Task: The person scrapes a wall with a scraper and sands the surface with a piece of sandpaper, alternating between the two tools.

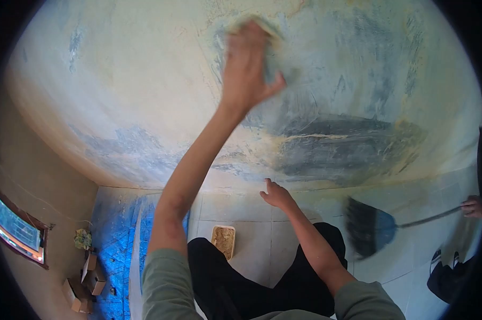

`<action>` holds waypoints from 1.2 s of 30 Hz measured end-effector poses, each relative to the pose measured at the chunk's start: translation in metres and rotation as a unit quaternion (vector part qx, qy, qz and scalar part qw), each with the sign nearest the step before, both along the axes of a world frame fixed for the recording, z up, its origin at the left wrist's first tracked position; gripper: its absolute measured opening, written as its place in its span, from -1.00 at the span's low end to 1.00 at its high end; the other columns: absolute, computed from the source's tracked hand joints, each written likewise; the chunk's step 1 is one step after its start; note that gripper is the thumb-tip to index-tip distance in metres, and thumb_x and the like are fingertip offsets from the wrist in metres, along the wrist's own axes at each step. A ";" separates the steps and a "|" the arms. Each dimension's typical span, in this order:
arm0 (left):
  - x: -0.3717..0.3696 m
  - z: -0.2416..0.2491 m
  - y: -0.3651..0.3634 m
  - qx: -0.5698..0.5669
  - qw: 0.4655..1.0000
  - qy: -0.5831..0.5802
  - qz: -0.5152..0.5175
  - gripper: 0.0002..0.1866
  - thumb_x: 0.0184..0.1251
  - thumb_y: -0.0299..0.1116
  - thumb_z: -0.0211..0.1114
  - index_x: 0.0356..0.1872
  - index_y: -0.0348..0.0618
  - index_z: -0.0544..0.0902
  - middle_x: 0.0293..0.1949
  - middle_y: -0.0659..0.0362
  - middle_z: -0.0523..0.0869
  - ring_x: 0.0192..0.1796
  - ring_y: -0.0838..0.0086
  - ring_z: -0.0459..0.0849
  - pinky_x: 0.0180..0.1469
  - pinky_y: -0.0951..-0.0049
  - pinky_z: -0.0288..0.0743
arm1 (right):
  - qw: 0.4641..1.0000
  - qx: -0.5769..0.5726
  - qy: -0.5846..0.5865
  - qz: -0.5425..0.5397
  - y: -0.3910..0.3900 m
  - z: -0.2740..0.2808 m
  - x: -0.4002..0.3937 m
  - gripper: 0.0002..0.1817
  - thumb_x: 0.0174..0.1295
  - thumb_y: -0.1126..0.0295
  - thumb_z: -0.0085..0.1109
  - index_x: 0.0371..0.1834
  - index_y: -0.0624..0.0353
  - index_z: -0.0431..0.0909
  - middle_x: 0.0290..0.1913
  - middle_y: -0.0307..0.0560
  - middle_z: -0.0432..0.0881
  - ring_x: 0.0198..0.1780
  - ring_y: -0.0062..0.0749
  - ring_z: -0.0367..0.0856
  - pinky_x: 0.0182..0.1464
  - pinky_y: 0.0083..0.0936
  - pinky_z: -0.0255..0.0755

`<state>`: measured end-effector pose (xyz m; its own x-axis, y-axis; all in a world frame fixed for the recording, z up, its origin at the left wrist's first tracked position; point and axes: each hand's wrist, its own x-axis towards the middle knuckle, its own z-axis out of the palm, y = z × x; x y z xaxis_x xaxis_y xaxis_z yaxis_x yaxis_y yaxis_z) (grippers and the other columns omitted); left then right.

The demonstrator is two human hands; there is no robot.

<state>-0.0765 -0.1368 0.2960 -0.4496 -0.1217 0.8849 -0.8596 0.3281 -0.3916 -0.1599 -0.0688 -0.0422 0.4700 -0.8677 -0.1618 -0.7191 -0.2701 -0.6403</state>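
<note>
My left hand (246, 66) is raised against the wall (161, 80), smeared by motion, its thumb out to the side. Under its fingertips shows the pale yellow edge of a thin, flat piece (273, 36), perhaps sandpaper; most of it is covered by the hand. The wall there is patchy, with cream paint and scraped blue-grey areas. Lower down, my right hand (277, 194) hovers over my knees near the foot of the wall, holding nothing, index finger and thumb stretched out and the other fingers partly curled.
A tub of crumbly tan material (224, 241) stands on the tiled floor (254, 261) between my knees. At right, another person's hand (472, 206) holds a broom (370, 226). A blue tarp (114, 266), cardboard boxes (93, 278) and a window (18, 226) are on the left.
</note>
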 end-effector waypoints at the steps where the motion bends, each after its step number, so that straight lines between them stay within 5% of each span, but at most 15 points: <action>1: -0.010 -0.008 0.005 0.071 0.994 -0.060 -0.053 -0.25 0.21 -0.08 0.10 0.35 -0.38 0.22 0.37 -0.17 0.27 0.41 0.05 0.24 0.44 0.08 0.04 | 1.000 -0.002 -0.007 0.005 0.001 -0.003 0.002 -0.28 0.24 0.07 0.03 0.33 0.33 0.10 0.10 0.35 0.47 0.07 0.14 0.54 0.08 -0.09 0.46; 3: 0.014 0.011 -0.003 0.049 0.993 -0.105 -0.010 -0.23 0.22 -0.08 0.09 0.36 -0.40 0.20 0.37 -0.19 0.25 0.41 0.03 0.23 0.45 0.12 0.04 | 1.000 -0.005 -0.018 0.008 0.000 -0.005 0.001 -0.28 0.24 0.07 0.03 0.33 0.33 0.10 0.10 0.35 0.47 0.07 0.14 0.54 0.08 -0.10 0.46; 5: 0.035 0.034 -0.002 0.010 0.988 0.147 0.037 -0.17 0.19 0.08 0.07 0.31 -0.45 0.25 0.36 -0.16 0.28 0.39 0.10 0.29 0.45 0.11 0.05 | 1.000 -0.008 -0.002 -0.004 0.001 -0.002 -0.001 -0.28 0.24 0.07 0.03 0.34 0.31 0.09 0.09 0.35 0.47 0.06 0.14 0.54 0.07 -0.09 0.47; 10: 0.008 -0.006 0.011 0.102 0.983 -0.146 -0.035 -0.26 0.18 -0.13 0.14 0.35 -0.35 0.25 0.34 -0.16 0.32 0.39 0.06 0.28 0.44 0.12 0.05 | 1.000 -0.005 -0.005 0.001 -0.002 -0.004 0.001 -0.27 0.23 0.08 0.04 0.35 0.31 0.09 0.08 0.34 0.48 0.06 0.14 0.54 0.07 -0.09 0.47; 14: 0.036 0.028 -0.003 -0.065 0.994 0.058 0.060 -0.22 0.15 -0.07 0.16 0.35 -0.34 0.26 0.34 -0.14 0.32 0.39 0.07 0.28 0.42 0.10 0.08 | 1.000 0.011 0.010 0.002 0.001 0.002 0.003 -0.29 0.23 0.09 0.04 0.33 0.31 0.10 0.09 0.33 0.47 0.08 0.14 0.53 0.10 -0.08 0.45; 19: 0.003 0.000 -0.001 0.087 0.990 -0.078 -0.080 -0.25 0.20 -0.10 0.12 0.34 -0.40 0.24 0.37 -0.18 0.25 0.41 0.03 0.24 0.43 0.01 0.00 | 1.000 -0.002 -0.022 0.009 -0.001 -0.004 0.008 -0.29 0.23 0.08 0.04 0.32 0.33 0.11 0.07 0.34 0.48 0.05 0.14 0.55 0.07 -0.08 0.47; 22: 0.031 0.031 -0.012 -0.010 0.998 -0.010 0.068 -0.22 0.13 -0.05 0.16 0.32 -0.37 0.26 0.36 -0.15 0.28 0.41 0.04 0.25 0.45 0.01 -0.04 | 1.000 0.009 0.015 0.006 -0.001 -0.003 0.008 -0.29 0.24 0.09 0.04 0.32 0.34 0.11 0.08 0.35 0.47 0.07 0.14 0.54 0.08 -0.09 0.47; 25: 0.006 0.019 -0.010 0.018 0.998 0.004 -0.066 -0.22 0.08 -0.07 0.19 0.34 -0.27 0.29 0.36 -0.04 0.31 0.40 0.14 0.28 0.45 0.01 -0.04 | 1.000 -0.006 -0.006 -0.001 -0.001 -0.004 0.009 -0.30 0.24 0.09 0.03 0.32 0.34 0.11 0.09 0.35 0.47 0.07 0.14 0.54 0.08 -0.10 0.47; 26: -0.007 0.003 0.000 0.122 0.982 -0.096 -0.103 -0.22 0.06 -0.10 0.19 0.35 -0.24 0.28 0.37 0.01 0.32 0.39 0.17 0.29 0.44 0.02 0.01 | 1.000 0.006 -0.002 0.006 -0.001 -0.007 0.010 -0.29 0.24 0.08 0.03 0.33 0.33 0.10 0.09 0.35 0.48 0.07 0.15 0.54 0.09 -0.09 0.46; 27: -0.005 0.008 -0.001 0.120 0.983 -0.096 -0.105 -0.22 0.06 -0.10 0.19 0.35 -0.24 0.28 0.37 0.01 0.32 0.39 0.17 0.29 0.44 0.02 0.01 | 1.000 0.018 0.001 0.012 -0.002 -0.009 0.011 -0.28 0.24 0.07 0.04 0.34 0.32 0.10 0.08 0.35 0.49 0.06 0.17 0.54 0.09 -0.08 0.45; 29: 0.010 0.022 -0.006 0.018 0.992 -0.114 0.049 -0.24 0.09 -0.13 0.17 0.36 -0.18 0.27 0.38 0.10 0.32 0.38 0.21 0.32 0.42 0.06 0.08 | 1.000 0.016 0.009 0.007 -0.001 -0.008 0.010 -0.28 0.24 0.07 0.04 0.34 0.32 0.10 0.08 0.35 0.49 0.06 0.17 0.54 0.09 -0.08 0.45; 30: 0.017 0.031 -0.009 0.007 1.000 0.004 0.026 -0.25 0.12 -0.13 0.16 0.36 -0.26 0.25 0.39 0.02 0.29 0.38 0.16 0.31 0.43 0.03 0.04 | 1.000 0.015 0.016 0.002 -0.001 -0.008 0.011 -0.28 0.24 0.07 0.05 0.34 0.32 0.10 0.07 0.35 0.49 0.06 0.17 0.54 0.10 -0.08 0.45; 33: -0.004 0.021 -0.020 -0.039 0.997 0.059 -0.027 -0.20 0.13 -0.06 0.13 0.34 -0.39 0.22 0.36 -0.20 0.25 0.39 0.07 0.28 0.44 0.04 -0.01 | 1.000 0.004 -0.022 0.006 -0.004 -0.015 0.016 -0.28 0.23 0.07 0.05 0.33 0.33 0.10 0.07 0.37 0.49 0.06 0.17 0.54 0.10 -0.08 0.45; 35: -0.039 -0.009 -0.006 0.098 0.985 -0.077 -0.119 -0.18 0.11 -0.03 0.12 0.38 -0.26 0.21 0.38 -0.04 0.28 0.40 0.15 0.27 0.43 -0.01 0.02 | 1.000 0.017 -0.003 0.012 -0.004 -0.015 0.015 -0.26 0.24 0.09 0.05 0.35 0.34 0.08 0.09 0.36 0.47 0.06 0.16 0.55 0.08 -0.08 0.46; 36: -0.036 -0.006 -0.009 0.056 0.989 -0.124 -0.062 -0.20 0.12 -0.03 0.12 0.39 -0.22 0.21 0.39 -0.02 0.28 0.40 0.17 0.28 0.43 -0.02 0.04 | 0.999 0.029 0.009 0.019 -0.004 -0.014 0.018 -0.25 0.24 0.11 0.04 0.37 0.35 0.06 0.10 0.36 0.46 0.06 0.14 0.55 0.06 -0.09 0.48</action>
<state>-0.1126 -0.1458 0.2903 -0.6683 -0.1426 0.7301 -0.6924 0.4780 -0.5405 -0.1418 -0.0733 -0.0562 0.4993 -0.8381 -0.2197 -0.7204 -0.2607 -0.6427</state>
